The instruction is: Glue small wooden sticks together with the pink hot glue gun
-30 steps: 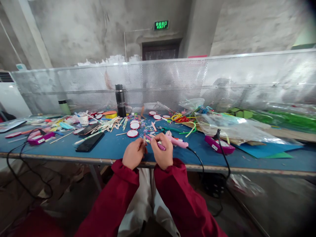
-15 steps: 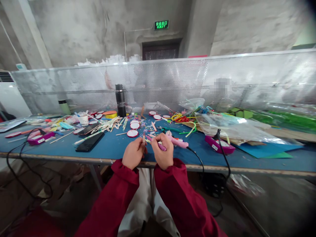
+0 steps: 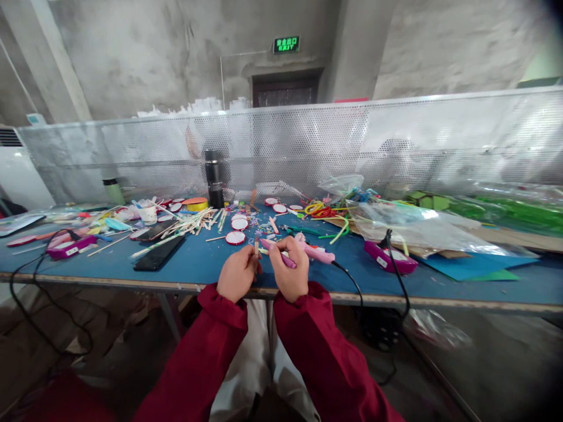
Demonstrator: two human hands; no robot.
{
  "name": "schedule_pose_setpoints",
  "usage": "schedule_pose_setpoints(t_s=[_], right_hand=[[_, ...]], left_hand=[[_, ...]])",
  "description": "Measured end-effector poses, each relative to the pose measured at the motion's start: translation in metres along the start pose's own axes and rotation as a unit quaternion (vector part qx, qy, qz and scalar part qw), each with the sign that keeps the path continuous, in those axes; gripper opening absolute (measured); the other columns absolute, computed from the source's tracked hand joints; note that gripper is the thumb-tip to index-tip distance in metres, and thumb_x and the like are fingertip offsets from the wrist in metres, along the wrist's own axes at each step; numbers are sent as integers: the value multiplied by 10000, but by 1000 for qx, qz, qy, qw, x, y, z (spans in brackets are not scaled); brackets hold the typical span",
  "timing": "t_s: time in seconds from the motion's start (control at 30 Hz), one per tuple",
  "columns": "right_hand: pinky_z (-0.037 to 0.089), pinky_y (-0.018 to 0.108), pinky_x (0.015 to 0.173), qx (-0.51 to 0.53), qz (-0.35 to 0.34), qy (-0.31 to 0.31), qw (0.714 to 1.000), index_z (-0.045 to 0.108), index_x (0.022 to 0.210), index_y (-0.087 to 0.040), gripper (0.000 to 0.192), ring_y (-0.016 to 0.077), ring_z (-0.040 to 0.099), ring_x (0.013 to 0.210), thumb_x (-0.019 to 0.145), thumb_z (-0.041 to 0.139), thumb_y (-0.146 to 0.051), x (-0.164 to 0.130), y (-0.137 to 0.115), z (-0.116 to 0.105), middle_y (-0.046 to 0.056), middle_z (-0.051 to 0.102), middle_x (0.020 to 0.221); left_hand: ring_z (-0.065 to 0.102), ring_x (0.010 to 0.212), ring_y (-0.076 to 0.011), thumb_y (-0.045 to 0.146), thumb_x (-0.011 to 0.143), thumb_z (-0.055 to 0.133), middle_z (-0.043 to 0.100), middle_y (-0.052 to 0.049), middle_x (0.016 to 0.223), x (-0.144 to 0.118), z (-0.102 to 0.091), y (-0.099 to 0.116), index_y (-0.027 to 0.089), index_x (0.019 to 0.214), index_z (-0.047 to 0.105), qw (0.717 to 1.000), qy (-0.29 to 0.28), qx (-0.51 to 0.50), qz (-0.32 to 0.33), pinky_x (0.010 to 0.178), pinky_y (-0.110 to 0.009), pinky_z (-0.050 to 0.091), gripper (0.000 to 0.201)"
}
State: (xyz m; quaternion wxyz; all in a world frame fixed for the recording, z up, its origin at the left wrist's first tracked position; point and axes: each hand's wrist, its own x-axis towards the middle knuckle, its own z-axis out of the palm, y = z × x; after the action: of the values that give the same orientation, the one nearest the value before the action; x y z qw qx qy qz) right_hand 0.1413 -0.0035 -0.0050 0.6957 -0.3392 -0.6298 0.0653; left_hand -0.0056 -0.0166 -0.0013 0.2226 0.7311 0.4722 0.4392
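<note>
Head view: left hand (image 3: 237,274) pinching wooden stick (image 3: 256,247) upright; right hand (image 3: 288,271) fisted around pink pen (image 3: 277,253), wrists near table edge (image 3: 132,280).

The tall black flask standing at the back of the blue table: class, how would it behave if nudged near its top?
The black flask stands upright, tall and narrow, so it would probably tip rather than slide. Being round, it would likely roll once down. It looks rigid, perhaps metal, so probably not fragile.

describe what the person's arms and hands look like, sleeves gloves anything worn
Both arms are covered by long, loose dark red sleeves, the left sleeve and the right sleeve, each bunching in folds at the wrist. The left hand and right hand are bare: no gloves, and no rings or watch visible.
</note>
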Motion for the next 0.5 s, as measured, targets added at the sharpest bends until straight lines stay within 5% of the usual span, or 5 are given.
schedule_pose_setpoints(t_s=[0.5], right_hand=[[442, 336, 721, -3, -1, 7, 1000, 497, 704, -244, 244, 180, 551, 722, 938, 564, -262, 1, 0, 0, -28, 584, 695]], left_hand=[[591, 536, -145, 224, 999, 429, 699, 16, 719, -1, -1, 3, 226, 911, 560, 999, 2, 32, 9, 598, -270, 412, 159]])
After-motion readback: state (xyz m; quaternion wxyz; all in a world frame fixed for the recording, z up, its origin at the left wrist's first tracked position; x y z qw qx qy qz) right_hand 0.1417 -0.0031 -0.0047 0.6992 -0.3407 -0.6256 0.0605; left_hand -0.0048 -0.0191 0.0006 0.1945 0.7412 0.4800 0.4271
